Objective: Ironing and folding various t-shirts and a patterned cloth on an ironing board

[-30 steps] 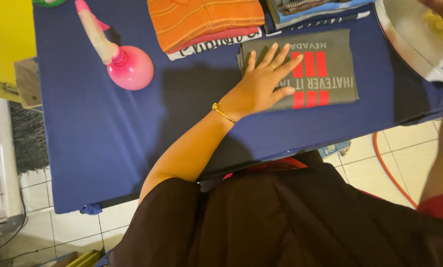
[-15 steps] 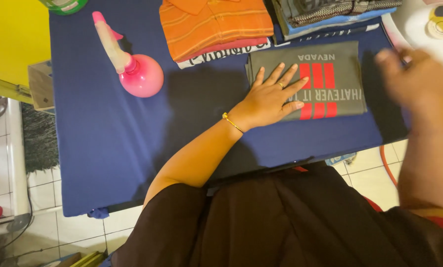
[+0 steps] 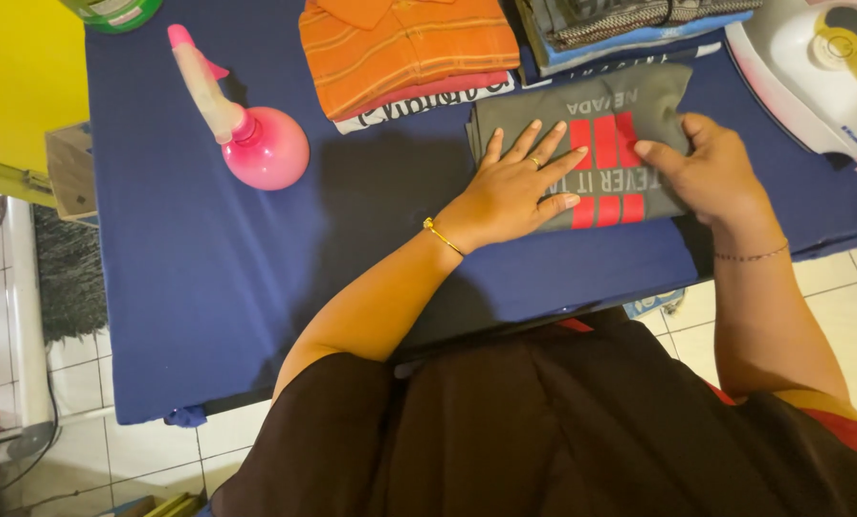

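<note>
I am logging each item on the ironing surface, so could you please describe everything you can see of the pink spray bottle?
The pink spray bottle lies tipped on its side on the blue padded surface, left of the folded clothes. It has a round, glossy, translucent pink body that looks like plastic, and a long pale neck ending in a pink trigger head that points toward the far left corner. Whether it holds liquid cannot be told. Nothing touches it but the surface; both hands are away from it, on the grey shirt.
</note>
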